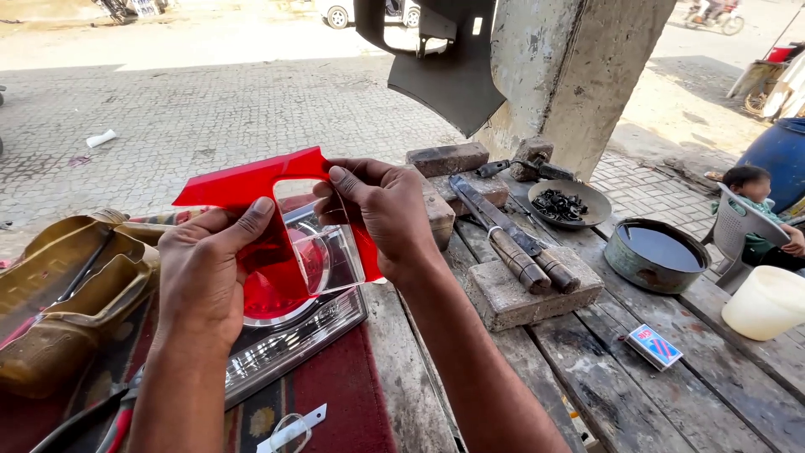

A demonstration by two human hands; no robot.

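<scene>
Both my hands hold up a red translucent plastic sheet cut into an angular shape with a rounded opening. My left hand grips its lower left part with the thumb on the front. My right hand pinches the right strip beside the opening. Right under the sheet, a car tail light unit with a clear lens and a round red section lies on a dark red cloth on the wooden workbench.
A brass-coloured light housing lies at the left. To the right are a stone block with large shears, a dish of black bits, a bowl of dark liquid, a small box, a white tub. A child sits at far right.
</scene>
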